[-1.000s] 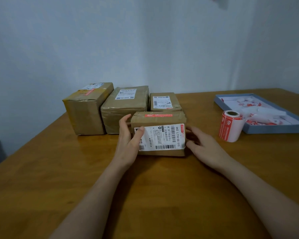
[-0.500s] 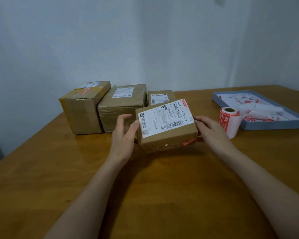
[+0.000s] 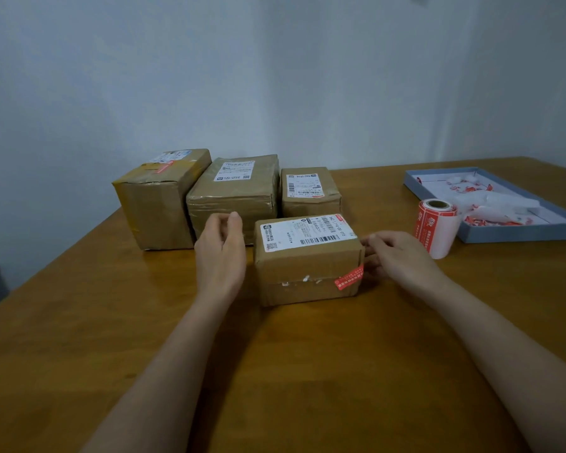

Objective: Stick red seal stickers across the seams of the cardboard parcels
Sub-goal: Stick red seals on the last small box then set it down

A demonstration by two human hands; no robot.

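Head view: left hand loose beside the boxy cardboard parcel, right hand's relaxed grip touching it.

Brown parcel, red seal sticker, red-and-white sticker roll, blue tray

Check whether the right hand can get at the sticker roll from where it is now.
Probably yes. The right hand rests at the front parcel's right end, and the sticker roll stands upright just beyond it with only bare table between.
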